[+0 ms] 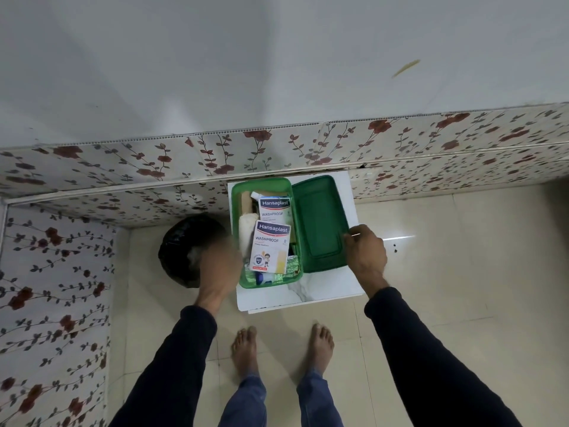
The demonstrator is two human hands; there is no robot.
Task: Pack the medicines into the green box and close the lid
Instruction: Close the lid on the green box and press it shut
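Note:
The green box (235,211) stands open on a small white table (308,292), filled with medicines. Two Hansaplast plaster cartons (271,246) lie on top, with a bandage roll (248,229) on their left and foil strips (291,266) near the front. The green lid (320,223) lies flat to the right of the box. My right hand (366,252) pinches the lid's right front edge. My left hand (220,265) is blurred at the box's left front corner; whether it holds anything is unclear.
A black lined bin (184,251) stands on the floor left of the table. Floral-patterned panels (277,149) run behind the table and along the left. My bare feet (283,346) stand on beige tiles just in front of the table.

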